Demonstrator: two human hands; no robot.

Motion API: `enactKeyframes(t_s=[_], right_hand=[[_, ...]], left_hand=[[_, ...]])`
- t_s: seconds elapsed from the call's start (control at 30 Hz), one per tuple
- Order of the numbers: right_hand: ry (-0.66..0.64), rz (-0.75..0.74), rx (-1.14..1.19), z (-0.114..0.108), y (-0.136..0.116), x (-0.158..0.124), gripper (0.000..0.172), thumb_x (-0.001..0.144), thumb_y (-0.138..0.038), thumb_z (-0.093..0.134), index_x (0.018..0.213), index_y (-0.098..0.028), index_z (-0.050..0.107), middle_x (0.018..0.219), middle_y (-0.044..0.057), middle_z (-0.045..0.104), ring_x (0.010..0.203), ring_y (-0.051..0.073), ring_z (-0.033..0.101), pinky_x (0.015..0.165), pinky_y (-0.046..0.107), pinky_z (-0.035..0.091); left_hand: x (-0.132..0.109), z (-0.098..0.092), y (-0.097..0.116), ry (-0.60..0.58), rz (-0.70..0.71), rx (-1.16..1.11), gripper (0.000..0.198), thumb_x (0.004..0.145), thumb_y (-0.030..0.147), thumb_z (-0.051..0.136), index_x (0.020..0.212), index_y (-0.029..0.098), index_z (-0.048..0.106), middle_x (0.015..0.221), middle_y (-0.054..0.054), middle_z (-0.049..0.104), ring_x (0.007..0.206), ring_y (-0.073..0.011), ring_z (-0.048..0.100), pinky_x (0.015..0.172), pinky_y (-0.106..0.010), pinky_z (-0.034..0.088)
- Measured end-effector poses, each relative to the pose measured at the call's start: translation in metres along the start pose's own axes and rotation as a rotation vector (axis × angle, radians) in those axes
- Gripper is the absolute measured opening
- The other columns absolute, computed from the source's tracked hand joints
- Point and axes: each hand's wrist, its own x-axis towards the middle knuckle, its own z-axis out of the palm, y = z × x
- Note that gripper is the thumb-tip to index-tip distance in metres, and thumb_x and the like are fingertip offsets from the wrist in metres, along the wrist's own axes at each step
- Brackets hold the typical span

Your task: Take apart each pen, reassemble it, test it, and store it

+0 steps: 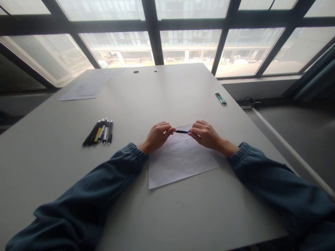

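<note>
Holding a slim dark pen [182, 131] between your two hands, you are pinching one end in your left grip [159, 135] and the blue-marked end in your right grip [205, 135]; the fingers of both are clamping on it. The pen is lying nearly level across the gap between them, above a white sheet [178, 172] bearing a faint drawing. That sheet is resting on the pale counter [180, 94] under both grips and reaching toward you. To the left of your left grip, well apart, a cluster of pens [105, 133] is lying side by side, mostly black, with one showing yellow. Beyond your right grip and further right, two green pens [221, 98] are lying together near the counter's edge. Far beyond your left grip, off to the left, more papers [82, 85] are lying flat.
</note>
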Motion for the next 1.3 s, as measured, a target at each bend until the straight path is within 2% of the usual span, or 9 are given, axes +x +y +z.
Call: enactKeyframes(t_s=[0.2, 0.47, 0.8, 0.93, 1.03, 1.13, 1.3], right_hand=[[-0.006, 0.007, 0.01, -0.0003, 0.0002, 0.0, 0.03, 0.103, -0.034, 0.048, 0.086, -0.018, 0.067, 0.081, 0.007, 0.063, 0.08, 0.021, 0.051, 0.076, 0.035, 0.039], [-0.005, 0.033, 0.022, 0.002, 0.0023, -0.0015, 0.033, 0.104, -0.035, 0.045, 0.087, -0.019, 0.068, 0.081, 0.007, 0.063, 0.081, 0.021, 0.05, 0.077, 0.036, 0.038], [-0.007, 0.03, 0.019, 0.0026, 0.0022, -0.001, 0.035, 0.105, -0.036, 0.044, 0.085, -0.018, 0.066, 0.081, 0.007, 0.062, 0.08, 0.02, 0.049, 0.076, 0.034, 0.038], [0.003, 0.044, 0.029, 0.0025, 0.0026, -0.001, 0.036, 0.104, -0.036, 0.044, 0.082, -0.019, 0.065, 0.08, 0.007, 0.062, 0.078, 0.02, 0.049, 0.074, 0.034, 0.038], [0.016, 0.049, 0.028, 0.0024, 0.0026, -0.0008, 0.035, 0.104, -0.036, 0.045, 0.083, -0.019, 0.066, 0.08, 0.007, 0.062, 0.079, 0.021, 0.05, 0.075, 0.034, 0.039], [0.011, 0.042, 0.021, 0.0019, 0.0022, -0.0005, 0.033, 0.103, -0.037, 0.046, 0.085, -0.019, 0.067, 0.08, 0.007, 0.062, 0.079, 0.021, 0.05, 0.076, 0.035, 0.039], [-0.021, 0.013, 0.001, 0.0003, 0.0023, -0.0003, 0.032, 0.104, -0.037, 0.046, 0.088, -0.019, 0.067, 0.081, 0.007, 0.063, 0.081, 0.022, 0.051, 0.075, 0.035, 0.038]], left_hand=[[0.0007, 0.0012, -0.0006, 0.027, 0.041, 0.006, 0.041, 0.099, 0.045, 0.053, 0.071, 0.018, 0.065, 0.068, -0.003, 0.062, 0.069, -0.0153, 0.055, 0.067, -0.028, 0.043], [0.001, 0.002, -0.0018, 0.087, 0.104, -0.013, 0.026, 0.094, 0.041, 0.063, 0.086, 0.018, 0.07, 0.079, -0.006, 0.069, 0.077, -0.0171, 0.061, 0.073, -0.031, 0.049], [0.0015, 0.0024, 0.0, 0.127, 0.138, -0.045, 0.017, 0.091, 0.035, 0.069, 0.089, 0.018, 0.071, 0.083, -0.006, 0.071, 0.079, -0.0165, 0.064, 0.074, -0.03, 0.051], [0.0011, 0.0017, 0.0009, 0.108, 0.12, -0.036, 0.018, 0.092, 0.037, 0.068, 0.089, 0.019, 0.071, 0.083, -0.006, 0.07, 0.079, -0.0165, 0.063, 0.075, -0.03, 0.051], [0.0006, 0.0013, 0.0013, 0.065, 0.059, -0.014, 0.023, 0.093, 0.041, 0.066, 0.093, 0.019, 0.07, 0.085, -0.005, 0.068, 0.08, -0.0162, 0.062, 0.072, -0.028, 0.05], [0.0004, 0.0014, 0.0013, 0.007, 0.017, -0.001, 0.029, 0.096, 0.044, 0.06, 0.088, 0.018, 0.07, 0.081, -0.004, 0.067, 0.075, -0.0153, 0.06, 0.068, -0.027, 0.047], [0.0006, 0.0029, -0.0001, -0.011, 0.075, -0.016, 0.034, 0.098, 0.045, 0.057, 0.083, 0.017, 0.071, 0.076, -0.006, 0.067, 0.073, -0.0161, 0.06, 0.068, -0.029, 0.047]])
